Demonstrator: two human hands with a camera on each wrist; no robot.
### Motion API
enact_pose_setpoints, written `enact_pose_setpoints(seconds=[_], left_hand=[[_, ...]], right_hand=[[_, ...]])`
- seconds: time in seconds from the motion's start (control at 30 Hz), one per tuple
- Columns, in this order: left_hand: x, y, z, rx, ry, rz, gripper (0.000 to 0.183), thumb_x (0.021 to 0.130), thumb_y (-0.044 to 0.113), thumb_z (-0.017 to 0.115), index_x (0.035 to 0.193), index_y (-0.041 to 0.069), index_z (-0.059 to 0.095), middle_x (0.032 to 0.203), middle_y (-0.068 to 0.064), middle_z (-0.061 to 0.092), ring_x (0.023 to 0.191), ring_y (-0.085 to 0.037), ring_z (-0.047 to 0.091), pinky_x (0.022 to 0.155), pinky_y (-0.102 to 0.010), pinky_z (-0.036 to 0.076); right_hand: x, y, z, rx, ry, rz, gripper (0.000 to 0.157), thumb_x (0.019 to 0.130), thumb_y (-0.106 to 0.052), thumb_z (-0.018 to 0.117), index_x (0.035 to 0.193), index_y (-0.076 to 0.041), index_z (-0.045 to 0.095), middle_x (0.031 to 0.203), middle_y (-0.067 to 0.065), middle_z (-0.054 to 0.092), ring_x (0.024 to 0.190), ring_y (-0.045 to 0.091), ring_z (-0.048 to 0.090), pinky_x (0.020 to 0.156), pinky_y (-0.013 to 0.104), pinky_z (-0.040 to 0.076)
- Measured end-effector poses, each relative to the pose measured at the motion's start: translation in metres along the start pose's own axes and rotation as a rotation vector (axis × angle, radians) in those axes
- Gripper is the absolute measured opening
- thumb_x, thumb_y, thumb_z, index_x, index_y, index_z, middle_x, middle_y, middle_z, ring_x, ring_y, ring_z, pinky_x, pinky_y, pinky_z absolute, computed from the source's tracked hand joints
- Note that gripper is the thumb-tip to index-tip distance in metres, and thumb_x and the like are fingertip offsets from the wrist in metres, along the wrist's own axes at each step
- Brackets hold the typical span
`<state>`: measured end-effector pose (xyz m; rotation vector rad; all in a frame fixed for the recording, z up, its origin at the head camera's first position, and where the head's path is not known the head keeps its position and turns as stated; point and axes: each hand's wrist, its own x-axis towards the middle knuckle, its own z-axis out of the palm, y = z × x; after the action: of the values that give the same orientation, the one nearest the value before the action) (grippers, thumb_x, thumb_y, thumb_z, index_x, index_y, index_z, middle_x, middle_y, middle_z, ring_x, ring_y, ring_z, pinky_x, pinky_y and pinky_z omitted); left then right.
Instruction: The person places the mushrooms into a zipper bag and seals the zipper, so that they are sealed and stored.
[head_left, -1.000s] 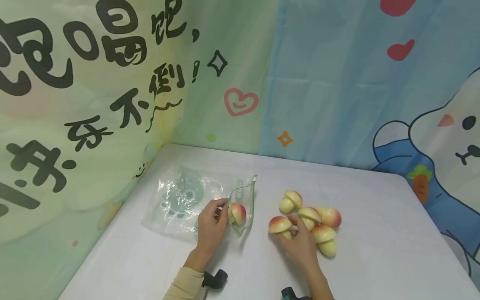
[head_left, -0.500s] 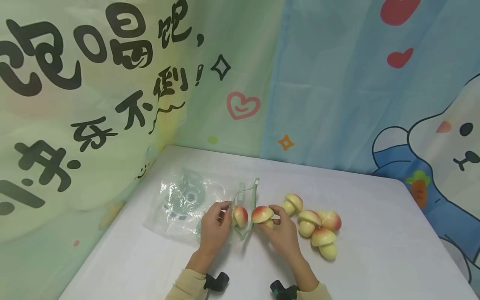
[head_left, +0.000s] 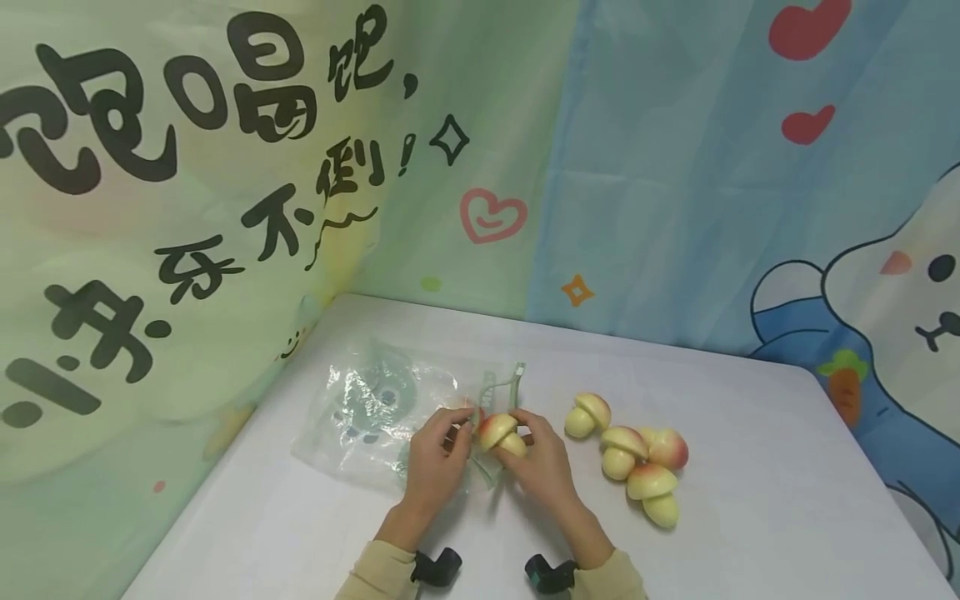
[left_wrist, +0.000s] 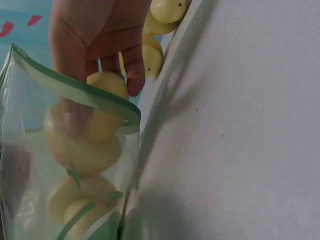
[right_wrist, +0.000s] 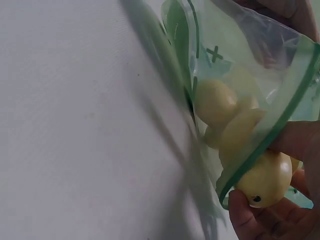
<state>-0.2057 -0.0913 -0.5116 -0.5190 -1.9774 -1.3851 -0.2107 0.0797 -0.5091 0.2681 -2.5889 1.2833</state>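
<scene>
A clear zip bag (head_left: pixel 360 408) with green edging and a printed pattern lies on the table, its mouth facing right. My left hand (head_left: pixel 437 458) grips the bag at its mouth. Between the fingers of my right hand (head_left: pixel 546 467) is a mushroom-shaped toy (head_left: pixel 497 430) with a red-and-yellow cap and pale stem. In the right wrist view its cap is inside the bag mouth while the stem end (right_wrist: pixel 270 177) sticks out past the green zip strip (right_wrist: pixel 280 127). Deeper in the bag sits another toy mushroom (left_wrist: pixel 82 202), seen through the plastic.
Several more toy mushrooms (head_left: pixel 652 482) lie grouped on the white table (head_left: pixel 750 517) to the right of my right hand; one of them (head_left: pixel 587 415) sits slightly apart toward the back. Printed cloth backdrops (head_left: pixel 675 208) stand behind the table and on its left.
My right hand has carried a toy mushroom left from the group to the bag, and its cap has entered the mouth. My left hand keeps holding the bag in about the same place.
</scene>
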Motion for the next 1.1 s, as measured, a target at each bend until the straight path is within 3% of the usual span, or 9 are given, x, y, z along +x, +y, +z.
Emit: enact_pose_setpoints(seconds=[0.3, 0.5, 0.67, 0.9, 1.1], left_hand=[[-0.002, 0.002, 0.002, 0.045, -0.012, -0.007, 0.019, 0.088, -0.002, 0.064, 0.105, 0.005, 0.069, 0.089, -0.003, 0.068, 0.067, -0.008, 0.061, 0.055, -0.015, 0.05], [-0.002, 0.001, 0.006, 0.047, 0.001, 0.012, 0.018, 0.088, -0.001, 0.064, 0.104, 0.005, 0.069, 0.085, -0.003, 0.067, 0.066, -0.009, 0.059, 0.054, -0.015, 0.048], [-0.001, 0.001, 0.008, 0.05, 0.023, 0.026, 0.019, 0.086, -0.003, 0.064, 0.103, 0.004, 0.07, 0.084, -0.003, 0.067, 0.066, -0.009, 0.057, 0.054, -0.015, 0.047], [-0.001, 0.002, 0.006, 0.067, 0.065, -0.015, 0.024, 0.084, -0.008, 0.064, 0.105, 0.004, 0.068, 0.086, -0.004, 0.067, 0.066, -0.011, 0.06, 0.055, -0.015, 0.049], [0.0, 0.004, 0.003, 0.087, 0.085, -0.062, 0.023, 0.084, -0.008, 0.064, 0.104, 0.003, 0.068, 0.086, -0.004, 0.067, 0.067, -0.011, 0.061, 0.054, -0.015, 0.049]], right_hand=[[0.01, -0.002, 0.017, -0.02, -0.089, -0.043, 0.054, 0.079, -0.018, 0.081, 0.127, -0.006, 0.059, 0.117, 0.014, 0.064, 0.087, 0.025, 0.066, 0.071, 0.034, 0.055], [0.012, 0.0, 0.022, 0.054, -0.132, -0.018, 0.052, 0.081, -0.013, 0.077, 0.129, -0.005, 0.057, 0.123, 0.015, 0.063, 0.095, 0.03, 0.067, 0.075, 0.037, 0.057], [0.008, 0.003, 0.025, 0.147, -0.16, -0.014, 0.053, 0.081, -0.007, 0.075, 0.13, -0.003, 0.055, 0.126, 0.017, 0.061, 0.098, 0.032, 0.067, 0.076, 0.031, 0.058], [0.005, 0.006, 0.026, 0.266, -0.151, 0.036, 0.053, 0.082, -0.011, 0.078, 0.13, -0.006, 0.057, 0.127, 0.015, 0.061, 0.104, 0.033, 0.066, 0.079, 0.03, 0.058], [0.001, 0.009, 0.027, 0.375, -0.081, 0.092, 0.048, 0.081, -0.007, 0.077, 0.125, -0.005, 0.06, 0.125, 0.015, 0.062, 0.106, 0.031, 0.066, 0.082, 0.029, 0.057]])
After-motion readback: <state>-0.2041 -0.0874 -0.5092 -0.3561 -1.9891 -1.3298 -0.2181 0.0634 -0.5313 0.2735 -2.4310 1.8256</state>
